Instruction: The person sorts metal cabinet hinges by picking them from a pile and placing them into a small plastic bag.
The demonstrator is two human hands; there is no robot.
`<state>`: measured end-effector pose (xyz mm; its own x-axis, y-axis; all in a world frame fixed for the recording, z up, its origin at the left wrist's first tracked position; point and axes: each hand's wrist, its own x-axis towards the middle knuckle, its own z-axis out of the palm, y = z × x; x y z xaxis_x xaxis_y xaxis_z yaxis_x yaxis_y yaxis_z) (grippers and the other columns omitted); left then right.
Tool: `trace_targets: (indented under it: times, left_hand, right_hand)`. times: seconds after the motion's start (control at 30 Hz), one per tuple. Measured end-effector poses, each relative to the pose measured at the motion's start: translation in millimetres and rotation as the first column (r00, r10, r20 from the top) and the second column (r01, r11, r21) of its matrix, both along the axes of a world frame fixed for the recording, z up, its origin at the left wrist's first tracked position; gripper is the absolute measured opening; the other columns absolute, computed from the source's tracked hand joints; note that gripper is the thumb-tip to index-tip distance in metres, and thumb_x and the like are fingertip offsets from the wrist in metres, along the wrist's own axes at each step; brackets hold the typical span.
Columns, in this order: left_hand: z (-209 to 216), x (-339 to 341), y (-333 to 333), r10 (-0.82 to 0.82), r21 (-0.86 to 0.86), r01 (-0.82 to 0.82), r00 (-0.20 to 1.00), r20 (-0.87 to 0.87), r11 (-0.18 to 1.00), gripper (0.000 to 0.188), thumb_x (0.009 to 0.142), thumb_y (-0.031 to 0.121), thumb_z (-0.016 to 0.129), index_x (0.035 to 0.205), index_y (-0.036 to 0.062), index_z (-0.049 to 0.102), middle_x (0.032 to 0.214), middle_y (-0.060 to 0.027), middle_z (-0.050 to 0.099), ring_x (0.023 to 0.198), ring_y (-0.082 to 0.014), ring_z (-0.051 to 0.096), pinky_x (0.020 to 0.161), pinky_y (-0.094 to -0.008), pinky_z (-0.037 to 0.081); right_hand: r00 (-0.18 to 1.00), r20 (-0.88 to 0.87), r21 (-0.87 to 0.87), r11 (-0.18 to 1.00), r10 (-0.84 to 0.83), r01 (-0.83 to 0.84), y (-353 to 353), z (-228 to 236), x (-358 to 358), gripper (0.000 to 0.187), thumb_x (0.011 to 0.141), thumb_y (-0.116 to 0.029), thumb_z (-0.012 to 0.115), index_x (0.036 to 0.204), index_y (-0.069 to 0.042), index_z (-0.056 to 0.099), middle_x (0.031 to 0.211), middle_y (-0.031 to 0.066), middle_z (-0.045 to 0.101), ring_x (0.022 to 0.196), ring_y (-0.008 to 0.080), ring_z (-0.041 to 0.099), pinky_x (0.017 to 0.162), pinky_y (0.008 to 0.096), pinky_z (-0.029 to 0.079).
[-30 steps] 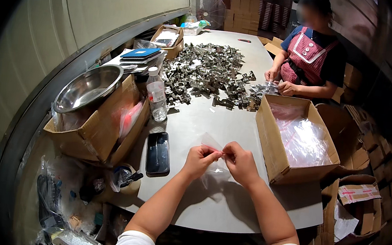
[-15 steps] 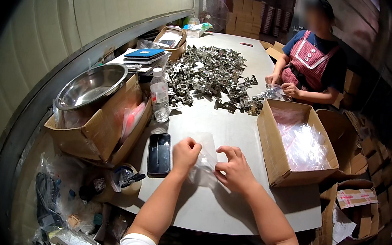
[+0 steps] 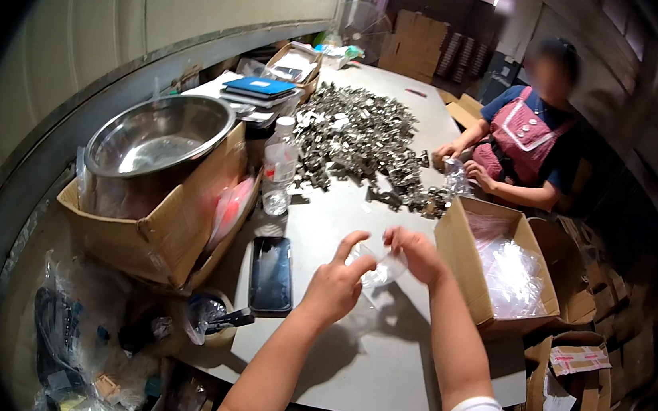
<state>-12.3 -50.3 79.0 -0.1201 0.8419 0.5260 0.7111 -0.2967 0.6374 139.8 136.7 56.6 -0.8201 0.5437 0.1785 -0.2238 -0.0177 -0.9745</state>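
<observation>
Since half a second ago, the left hand has spread its finger and thumb, and the right hand has drawn its fingertips together. My view has tipped a bit too. Now I see the left hand wide and the right one pinching a small clear bag. The bag is over the bench, between the hands. It looks thin and see-through, but it is blurry and fingers cover some, so I can't tell if the left hand touches it.

A black phone lies just left of that hand. An open box of clear bags blocks the right side. On the left, a shiny bowl hides part of another box, and a clear bottle stands by it. Past that is a heap of metal bits, too jumbled to pick apart. Farther right, another person holds something clear I can't make out.
</observation>
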Motion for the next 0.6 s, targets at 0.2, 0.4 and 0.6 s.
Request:
trace_targets:
  times: [0.2,0.4,0.6]
  left_hand:
    - [-4,2,3,-0.274,0.048,0.269,0.949,0.158,0.962,0.023,0.069,-0.013,0.052,0.082,0.0042,0.062,0.115,-0.0112,0.066,0.069,-0.0270,0.065,0.064,-0.0331,0.053]
    - [-18,-3,1,-0.012,-0.172,0.028,0.995,0.094,0.985,0.026,0.073,-0.009,0.051,0.090,0.0031,0.067,0.107,-0.0128,0.066,0.087,-0.0313,0.065,0.079,-0.0376,0.052]
    - [-4,4,-2,0.257,0.550,-0.413,0.905,0.340,0.726,0.042,0.073,-0.018,0.048,0.109,-0.0034,0.066,0.120,-0.0167,0.052,0.087,-0.0268,0.060,0.075,-0.0310,0.050]
  right_hand:
    - [0.364,0.313,0.937,0.349,-0.878,0.036,121,-20,-45,0.040,0.087,-0.042,0.060,0.116,-0.014,0.066,0.123,0.0083,0.061,0.112,0.0313,0.056,0.090,0.0414,0.046]
    - [0.361,0.242,0.953,0.290,-0.901,0.084,127,-47,-78,0.037,0.084,-0.033,0.064,0.115,-0.014,0.067,0.110,0.0120,0.065,0.103,0.0307,0.061,0.092,0.0403,0.047]
    - [0.420,0.115,0.914,0.262,-0.900,0.311,68,-24,-62,0.035,0.072,-0.027,0.080,0.096,-0.005,0.068,0.094,0.0156,0.067,0.088,0.0320,0.064,0.079,0.0404,0.050]
